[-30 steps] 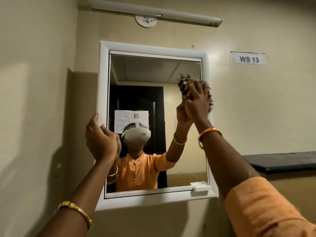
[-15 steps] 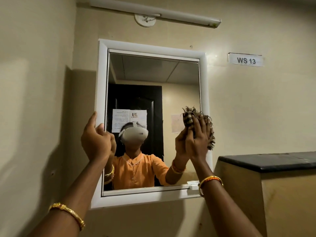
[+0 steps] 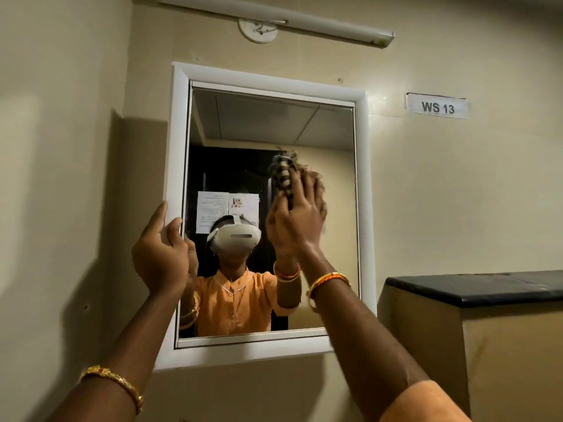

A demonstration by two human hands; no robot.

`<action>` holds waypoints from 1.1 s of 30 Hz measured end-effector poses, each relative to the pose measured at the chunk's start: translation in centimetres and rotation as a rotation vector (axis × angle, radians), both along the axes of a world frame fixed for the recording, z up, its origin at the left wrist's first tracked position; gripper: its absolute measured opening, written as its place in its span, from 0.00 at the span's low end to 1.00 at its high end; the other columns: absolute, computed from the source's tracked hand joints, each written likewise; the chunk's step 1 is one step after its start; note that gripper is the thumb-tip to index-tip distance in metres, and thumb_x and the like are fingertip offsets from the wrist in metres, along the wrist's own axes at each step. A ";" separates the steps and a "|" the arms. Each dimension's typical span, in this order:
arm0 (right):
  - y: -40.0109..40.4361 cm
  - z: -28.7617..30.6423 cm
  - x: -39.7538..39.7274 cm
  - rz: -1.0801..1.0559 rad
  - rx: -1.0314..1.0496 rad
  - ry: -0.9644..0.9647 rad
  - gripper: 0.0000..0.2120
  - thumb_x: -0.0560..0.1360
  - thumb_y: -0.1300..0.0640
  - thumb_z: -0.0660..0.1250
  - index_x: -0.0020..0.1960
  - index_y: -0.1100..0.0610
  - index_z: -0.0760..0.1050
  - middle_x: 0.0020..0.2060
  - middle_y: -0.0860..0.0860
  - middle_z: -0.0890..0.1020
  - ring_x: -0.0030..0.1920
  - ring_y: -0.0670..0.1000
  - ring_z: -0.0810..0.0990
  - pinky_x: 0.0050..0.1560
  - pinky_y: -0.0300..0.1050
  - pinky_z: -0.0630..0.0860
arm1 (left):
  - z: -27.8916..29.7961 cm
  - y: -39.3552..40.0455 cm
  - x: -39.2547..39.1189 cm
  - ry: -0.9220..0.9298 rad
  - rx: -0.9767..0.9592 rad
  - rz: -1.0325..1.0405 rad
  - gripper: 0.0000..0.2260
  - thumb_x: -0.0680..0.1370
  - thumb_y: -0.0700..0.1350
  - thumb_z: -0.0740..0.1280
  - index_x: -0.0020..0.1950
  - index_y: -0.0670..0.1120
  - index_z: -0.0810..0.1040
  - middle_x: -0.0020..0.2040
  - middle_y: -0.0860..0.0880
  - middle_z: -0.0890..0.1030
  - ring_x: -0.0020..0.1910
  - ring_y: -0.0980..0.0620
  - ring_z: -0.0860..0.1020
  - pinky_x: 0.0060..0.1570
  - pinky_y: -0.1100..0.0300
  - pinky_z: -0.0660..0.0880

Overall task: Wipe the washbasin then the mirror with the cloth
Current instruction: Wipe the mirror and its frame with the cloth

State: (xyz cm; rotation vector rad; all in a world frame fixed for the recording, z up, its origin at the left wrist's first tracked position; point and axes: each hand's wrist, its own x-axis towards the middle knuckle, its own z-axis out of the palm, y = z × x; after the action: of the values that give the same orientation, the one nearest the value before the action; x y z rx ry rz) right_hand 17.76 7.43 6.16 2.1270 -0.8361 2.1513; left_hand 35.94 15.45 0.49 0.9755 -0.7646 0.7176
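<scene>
At nine o'clock, the left hand (image 3: 160,254) clasps the white frame of the mirror (image 3: 271,123), thumb and fingers curled around its left edge. At centre, the right hand (image 3: 300,220) presses a bunched striped cloth (image 3: 285,173) flat against the glass, fingers closed over it. At three o'clock sits a dark-topped ledge (image 3: 487,289).
</scene>
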 end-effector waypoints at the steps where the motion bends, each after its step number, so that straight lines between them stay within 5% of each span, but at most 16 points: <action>1: -0.7 -0.1 -1.4 -0.024 0.018 -0.063 0.26 0.77 0.47 0.55 0.75 0.47 0.56 0.77 0.49 0.54 0.77 0.52 0.44 0.76 0.55 0.43 | 0.0 0.1 0.0 -0.008 0.002 -0.004 0.17 0.77 0.43 0.66 0.65 0.42 0.75 0.61 0.42 0.79 0.60 0.44 0.78 0.57 0.56 0.75; 8: -3.1 -1.7 -3.8 0.010 0.045 -0.291 0.30 0.72 0.51 0.54 0.74 0.51 0.58 0.77 0.52 0.55 0.77 0.53 0.44 0.76 0.53 0.38 | 0.3 0.8 0.0 0.017 0.012 -0.096 0.17 0.77 0.41 0.67 0.65 0.42 0.76 0.62 0.43 0.79 0.60 0.47 0.78 0.55 0.65 0.71; 12: -0.7 -1.4 0.1 0.060 0.087 -0.342 0.32 0.70 0.50 0.56 0.75 0.49 0.57 0.77 0.52 0.52 0.77 0.52 0.42 0.74 0.50 0.35 | 0.4 1.2 0.8 0.013 0.022 -0.197 0.18 0.75 0.40 0.69 0.65 0.42 0.76 0.62 0.44 0.78 0.59 0.53 0.77 0.50 0.80 0.69; 16: 1.6 -1.3 4.7 0.137 0.007 -0.201 0.32 0.70 0.51 0.60 0.73 0.45 0.59 0.77 0.51 0.52 0.77 0.51 0.41 0.76 0.55 0.36 | 0.4 1.1 1.4 0.020 0.004 -0.268 0.18 0.75 0.41 0.70 0.65 0.43 0.76 0.63 0.46 0.78 0.60 0.54 0.77 0.56 0.69 0.72; 21: 2.4 -1.2 6.5 0.194 -0.244 0.175 0.30 0.71 0.58 0.62 0.72 0.47 0.63 0.77 0.50 0.53 0.75 0.48 0.38 0.75 0.52 0.35 | 0.7 1.5 1.4 0.013 0.016 -0.337 0.19 0.74 0.38 0.70 0.65 0.41 0.74 0.64 0.44 0.77 0.61 0.55 0.75 0.60 0.66 0.71; 24: 1.2 -0.2 4.3 0.140 -0.186 -0.049 0.27 0.71 0.61 0.63 0.70 0.50 0.67 0.76 0.52 0.58 0.77 0.54 0.44 0.77 0.57 0.42 | 1.0 2.1 1.9 0.009 0.058 -0.404 0.21 0.74 0.37 0.70 0.66 0.42 0.74 0.65 0.46 0.76 0.61 0.57 0.75 0.61 0.66 0.71; 27: 1.0 1.0 3.5 0.162 -0.005 -0.296 0.29 0.69 0.57 0.58 0.71 0.52 0.66 0.76 0.54 0.57 0.77 0.55 0.44 0.76 0.53 0.38 | 1.1 2.4 2.3 0.035 0.083 -0.484 0.22 0.73 0.36 0.71 0.66 0.43 0.74 0.65 0.47 0.76 0.61 0.58 0.75 0.59 0.70 0.71; 33: 3.8 1.6 8.8 0.198 -0.094 -0.119 0.30 0.69 0.59 0.61 0.71 0.50 0.65 0.76 0.52 0.55 0.77 0.54 0.41 0.74 0.53 0.32 | 1.0 3.7 2.4 0.011 0.178 -0.521 0.22 0.76 0.35 0.67 0.68 0.46 0.72 0.67 0.49 0.74 0.63 0.59 0.72 0.55 0.72 0.69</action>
State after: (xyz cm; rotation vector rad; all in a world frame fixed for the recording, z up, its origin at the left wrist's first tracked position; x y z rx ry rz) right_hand 26.55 11.21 7.73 2.1362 -0.5368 2.3787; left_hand 38.30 19.11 1.49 0.8839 -1.0335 0.1933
